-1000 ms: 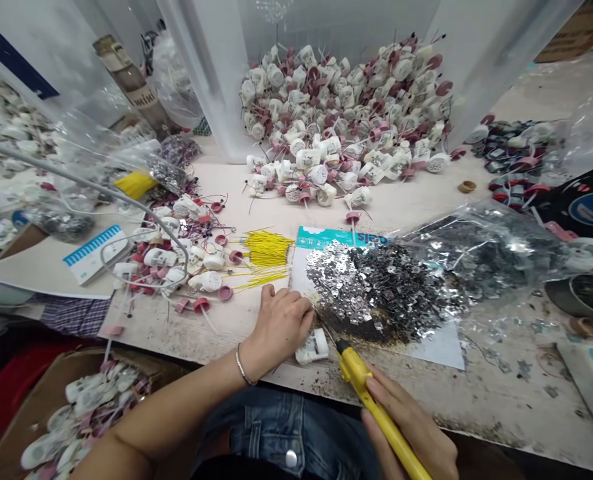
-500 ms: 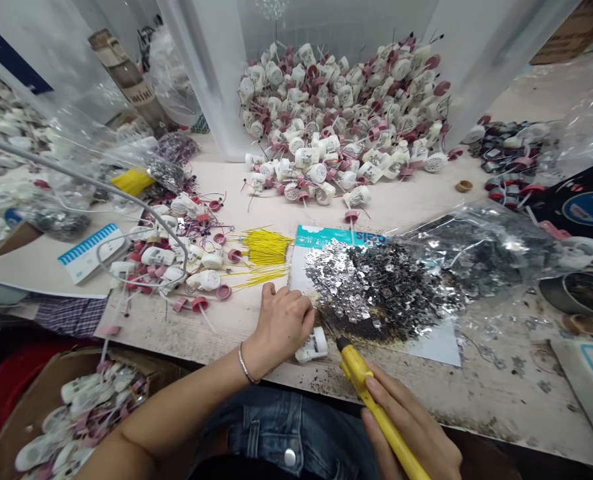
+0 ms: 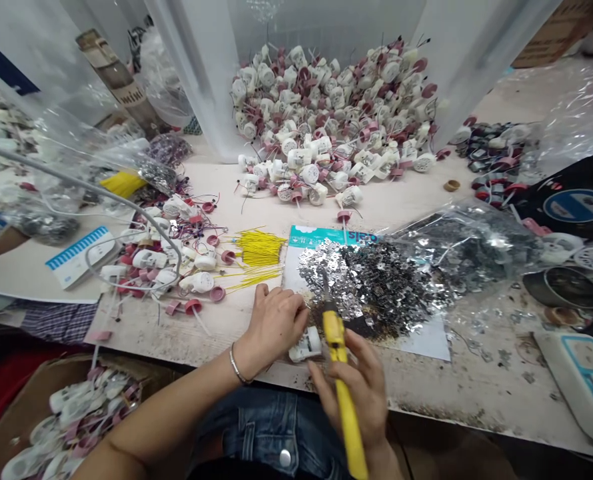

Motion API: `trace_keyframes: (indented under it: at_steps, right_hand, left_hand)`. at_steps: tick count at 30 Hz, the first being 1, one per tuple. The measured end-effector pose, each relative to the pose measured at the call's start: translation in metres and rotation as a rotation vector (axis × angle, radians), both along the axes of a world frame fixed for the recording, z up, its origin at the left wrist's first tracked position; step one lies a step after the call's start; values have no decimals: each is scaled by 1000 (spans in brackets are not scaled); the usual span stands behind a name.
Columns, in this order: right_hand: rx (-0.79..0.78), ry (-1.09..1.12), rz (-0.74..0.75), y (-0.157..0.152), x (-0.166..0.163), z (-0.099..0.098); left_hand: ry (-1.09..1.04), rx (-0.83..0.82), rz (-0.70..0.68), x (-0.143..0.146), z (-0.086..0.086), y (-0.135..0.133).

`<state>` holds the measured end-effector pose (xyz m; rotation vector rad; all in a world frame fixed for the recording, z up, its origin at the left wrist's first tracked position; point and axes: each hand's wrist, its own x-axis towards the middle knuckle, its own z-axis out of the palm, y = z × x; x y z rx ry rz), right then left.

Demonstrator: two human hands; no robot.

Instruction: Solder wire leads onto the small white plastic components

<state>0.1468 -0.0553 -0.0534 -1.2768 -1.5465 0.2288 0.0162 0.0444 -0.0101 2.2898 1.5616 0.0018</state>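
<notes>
Right hand [image 3: 359, 393] closed around yellow soldering iron [image 3: 337, 360], tip over heaped silver metal tabs [image 3: 371, 287] at centre frame; left hand [image 3: 275, 325] curled, gripping white plastic housing [image 3: 306, 345] at lower centre, just above workbench edge [image 3: 226, 333].

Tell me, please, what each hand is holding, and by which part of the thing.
The right hand holds a soldering iron by its yellow grip. The left hand is at the end of a white housing; whether it holds this cannot be told.
</notes>
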Motion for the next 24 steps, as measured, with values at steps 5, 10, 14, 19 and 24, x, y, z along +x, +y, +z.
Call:
trace_keyframes:
  at_steps: [5,10,14,19,24]
  right_hand:
    - [15,-37,83,16,3,-3]
    - [73,-194,-52,32,50,-10]
    - [-97,-349,25,49,77,-21]
    - [-23,-355,-4,51,80,-16]
    - [86,-200,-116,47,48,6]
  left_hand:
    - [58,-52,25,-15,4,0]
    - [18,-87,3,-21,6,-2]
    - [12,-57,-9,-18,10,-6]
    - [27,41,21,-31,15,3]
    - [151,182,110,-52,4,32]
